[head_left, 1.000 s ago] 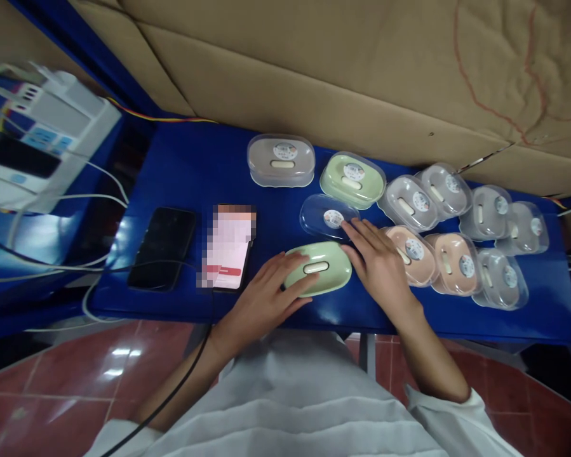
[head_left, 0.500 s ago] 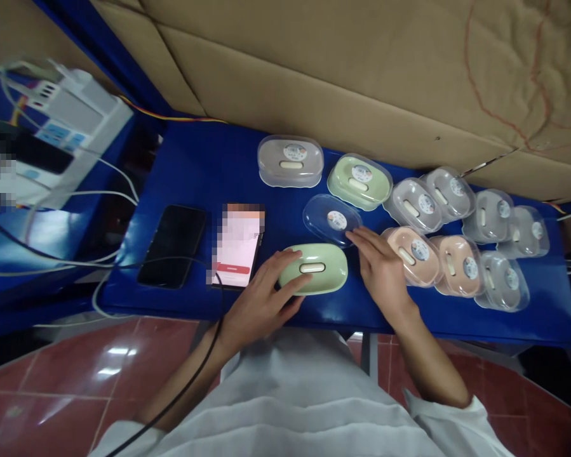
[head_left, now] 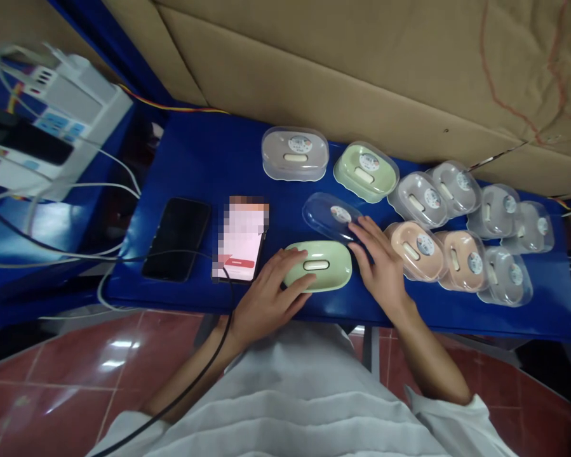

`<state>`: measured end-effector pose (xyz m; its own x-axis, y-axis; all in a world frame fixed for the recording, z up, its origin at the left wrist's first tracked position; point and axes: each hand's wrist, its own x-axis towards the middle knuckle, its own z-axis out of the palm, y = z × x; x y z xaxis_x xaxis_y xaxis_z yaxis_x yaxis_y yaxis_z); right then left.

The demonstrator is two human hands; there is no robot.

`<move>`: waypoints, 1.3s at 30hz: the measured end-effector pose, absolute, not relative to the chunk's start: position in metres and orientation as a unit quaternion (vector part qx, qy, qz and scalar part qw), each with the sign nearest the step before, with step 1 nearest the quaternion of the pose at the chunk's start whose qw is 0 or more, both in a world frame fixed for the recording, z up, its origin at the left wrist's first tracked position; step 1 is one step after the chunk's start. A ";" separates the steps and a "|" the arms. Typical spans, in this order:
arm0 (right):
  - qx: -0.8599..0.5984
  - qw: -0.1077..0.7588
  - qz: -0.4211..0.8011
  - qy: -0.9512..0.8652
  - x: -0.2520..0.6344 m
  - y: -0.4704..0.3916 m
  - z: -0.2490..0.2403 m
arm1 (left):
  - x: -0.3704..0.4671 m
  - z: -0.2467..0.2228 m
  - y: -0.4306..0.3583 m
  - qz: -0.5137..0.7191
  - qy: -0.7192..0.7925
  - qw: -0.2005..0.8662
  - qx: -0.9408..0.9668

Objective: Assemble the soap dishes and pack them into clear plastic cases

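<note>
On the blue table a pale green soap dish [head_left: 333,266] lies uncovered, a white oblong piece in its middle. My left hand [head_left: 270,289] grips its left end, the fingers over the far rim and the thumb reaching inside. Just behind the dish is a clear plastic lid [head_left: 318,216] with a round sticker. My right hand [head_left: 380,266] has its fingertips over the lid's right end and the thumb at its near edge, so the lid is in its grip. The lid appears slightly tilted; what lies under the fingers is hidden.
Lidded soap boxes stand along the back and right: a grey one [head_left: 295,155], a green one [head_left: 366,171], peach ones [head_left: 416,254] and several more grey ones. To the left lie a lit phone [head_left: 242,238], a dark phone [head_left: 175,238] and a power strip [head_left: 94,139] with cables.
My right hand's fingers have moved further over the lid's right end, and the lid has tilted a little. My left hand stays on the green soap dish. The camera view has shifted slightly.
</note>
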<state>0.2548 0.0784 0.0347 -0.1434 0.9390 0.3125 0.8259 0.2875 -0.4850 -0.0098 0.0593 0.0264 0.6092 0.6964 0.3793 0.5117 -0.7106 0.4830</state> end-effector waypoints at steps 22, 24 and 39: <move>-0.471 0.224 0.076 -0.850 0.278 0.009 0.016 | -0.008 0.022 0.069 0.265 0.313 0.157 0.898; -0.475 0.234 0.066 -0.846 0.276 0.010 0.018 | -0.007 0.023 0.069 0.258 0.317 0.155 0.899; -0.570 0.242 0.122 -0.776 0.247 0.052 0.042 | 0.023 0.036 0.104 0.271 0.376 0.167 0.870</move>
